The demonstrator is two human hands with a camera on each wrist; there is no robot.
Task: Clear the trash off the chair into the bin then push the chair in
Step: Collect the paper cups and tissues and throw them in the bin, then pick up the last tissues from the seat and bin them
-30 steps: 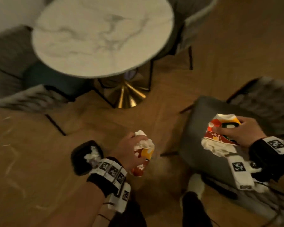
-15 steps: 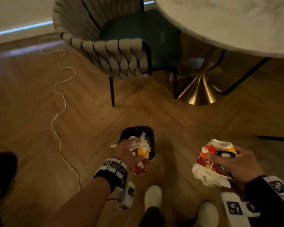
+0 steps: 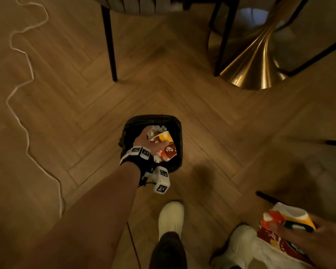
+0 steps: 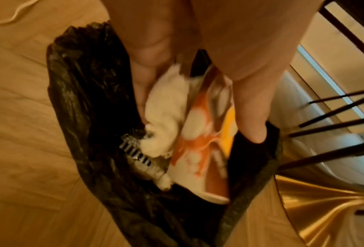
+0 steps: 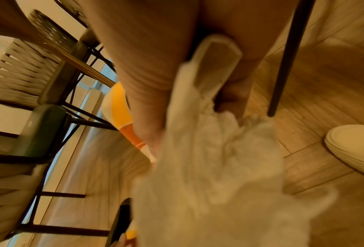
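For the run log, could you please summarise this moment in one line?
left hand: holds carton inside bin | right hand: holds second carton, napkins

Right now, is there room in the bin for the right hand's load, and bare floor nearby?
The black-lined bin is crowded: the left hand and an orange paper cup fill its mouth. Bare wooden floor lies between the bin and the gold table base.

Bin [image 3: 128,131] before table base [image 3: 254,72]

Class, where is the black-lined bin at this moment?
In the head view the bin stands on the wooden floor near centre, ahead of the person's white shoe and left of the gold table base; the left hand reaches into it.
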